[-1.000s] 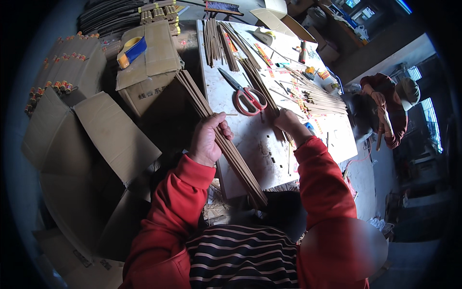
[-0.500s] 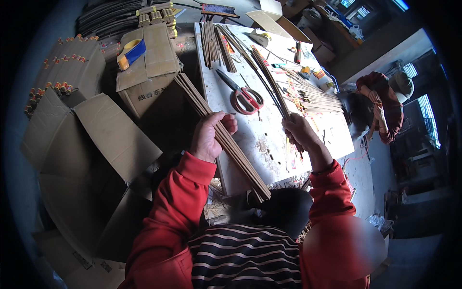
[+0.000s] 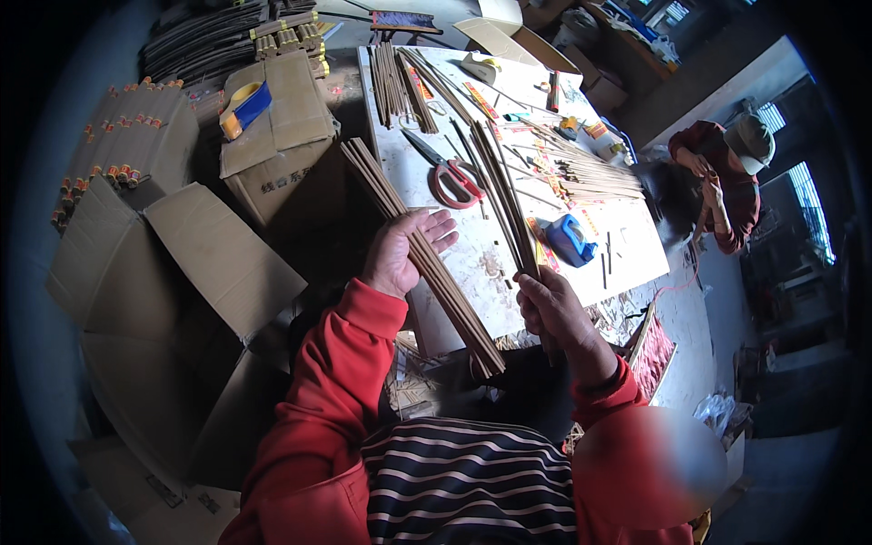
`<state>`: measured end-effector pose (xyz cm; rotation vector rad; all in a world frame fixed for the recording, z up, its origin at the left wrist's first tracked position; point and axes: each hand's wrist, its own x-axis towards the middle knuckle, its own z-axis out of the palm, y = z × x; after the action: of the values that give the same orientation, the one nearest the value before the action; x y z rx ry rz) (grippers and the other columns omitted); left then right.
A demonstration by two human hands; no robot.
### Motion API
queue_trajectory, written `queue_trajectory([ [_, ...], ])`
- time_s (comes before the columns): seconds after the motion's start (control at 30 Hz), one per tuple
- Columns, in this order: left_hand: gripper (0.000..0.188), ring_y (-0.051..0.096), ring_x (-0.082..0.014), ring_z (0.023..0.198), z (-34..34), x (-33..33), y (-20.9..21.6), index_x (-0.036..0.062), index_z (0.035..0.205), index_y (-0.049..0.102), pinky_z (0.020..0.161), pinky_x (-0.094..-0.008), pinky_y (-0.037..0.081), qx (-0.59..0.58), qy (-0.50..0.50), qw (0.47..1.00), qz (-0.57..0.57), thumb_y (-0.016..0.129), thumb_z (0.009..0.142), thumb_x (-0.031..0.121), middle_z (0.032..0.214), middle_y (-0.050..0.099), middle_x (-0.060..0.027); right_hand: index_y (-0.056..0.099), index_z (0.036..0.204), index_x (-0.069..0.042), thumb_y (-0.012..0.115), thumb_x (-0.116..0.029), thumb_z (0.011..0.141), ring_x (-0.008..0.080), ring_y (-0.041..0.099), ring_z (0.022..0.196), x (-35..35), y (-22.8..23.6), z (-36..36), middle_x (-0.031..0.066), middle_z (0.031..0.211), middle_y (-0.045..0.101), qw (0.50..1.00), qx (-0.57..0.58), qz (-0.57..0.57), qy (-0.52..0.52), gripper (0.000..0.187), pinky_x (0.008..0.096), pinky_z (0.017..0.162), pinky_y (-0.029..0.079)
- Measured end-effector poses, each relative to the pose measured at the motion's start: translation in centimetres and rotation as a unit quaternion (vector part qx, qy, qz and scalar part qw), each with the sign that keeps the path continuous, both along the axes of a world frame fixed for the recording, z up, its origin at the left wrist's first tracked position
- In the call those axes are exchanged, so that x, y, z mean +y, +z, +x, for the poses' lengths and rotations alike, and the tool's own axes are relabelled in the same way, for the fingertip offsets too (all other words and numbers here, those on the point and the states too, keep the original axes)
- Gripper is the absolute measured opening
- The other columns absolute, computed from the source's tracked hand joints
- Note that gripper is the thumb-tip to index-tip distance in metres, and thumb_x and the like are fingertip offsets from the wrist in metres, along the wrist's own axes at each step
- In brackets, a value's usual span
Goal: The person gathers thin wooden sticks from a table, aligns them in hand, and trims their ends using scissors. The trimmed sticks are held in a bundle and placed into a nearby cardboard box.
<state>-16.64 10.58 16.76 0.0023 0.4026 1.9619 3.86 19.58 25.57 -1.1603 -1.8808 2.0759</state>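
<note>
A bundle of long brown incense sticks slants across the palm of my left hand, whose fingers are partly stretched out beneath it. The bundle's near end reaches past the table edge, above my lap. My right hand is closed round the near end of another bunch of incense sticks, which points away over the table. Red-handled scissors lie spread between the two bunches. Just beyond my right hand stands a blue tape dispenser.
More sticks lie on the white table, with a tape roll farther back. At left are an open carton, a closed carton bearing a blue-and-yellow tape dispenser, and stacked bundles. Another person works at right.
My right hand has drawn its bunch toward me, and the blue tape dispenser now shows beyond it. The fingers of my left hand have straightened under the bundle.
</note>
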Motion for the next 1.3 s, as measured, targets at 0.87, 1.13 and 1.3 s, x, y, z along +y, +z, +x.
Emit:
queue_trajectory([
  [0.87, 0.019, 0.051, -0.0169, 0.070, -6.1, -4.9, 0.8, 0.0086, 0.096, 0.055, 0.071, -0.0344, 0.045, 0.072, 0.125, 0.988, 0.054, 0.057, 0.077, 0.006, 0.076, 0.053, -0.0038, 0.055, 0.097, 0.000, 0.041, -0.047, 0.089, 0.0353, 0.058, 0.078, 2.1, -0.2, -10.4, 0.0206, 0.079, 0.059, 0.856, -0.009, 0.275, 0.438, 0.049, 0.0374, 0.069, 0.046],
  [1.13, 0.023, 0.053, -0.0183, 0.074, -5.4, -3.8, 1.3, 0.0067, 0.096, 0.055, 0.073, -0.0350, 0.046, 0.065, 0.132, 0.989, 0.024, 0.057, 0.074, 0.000, 0.080, 0.055, -0.0047, 0.056, 0.105, -0.004, 0.054, -0.033, 0.077, 0.0290, 0.062, 0.079, 12.6, -8.8, -17.3, 0.0187, 0.091, 0.061, 0.702, -0.164, 0.663, 0.201, 0.040, 0.0388, 0.070, 0.048],
  [1.3, 0.022, 0.054, -0.0187, 0.075, -5.6, -3.6, 0.8, 0.0066, 0.095, 0.055, 0.073, -0.0353, 0.047, 0.053, 0.134, 0.989, 0.022, 0.057, 0.074, -0.001, 0.080, 0.055, -0.0049, 0.060, 0.097, -0.004, 0.059, -0.037, 0.071, 0.0277, 0.062, 0.077, 14.5, -9.0, -18.2, 0.0176, 0.081, 0.063, 0.711, -0.194, 0.631, 0.244, 0.042, 0.0391, 0.071, 0.048],
])
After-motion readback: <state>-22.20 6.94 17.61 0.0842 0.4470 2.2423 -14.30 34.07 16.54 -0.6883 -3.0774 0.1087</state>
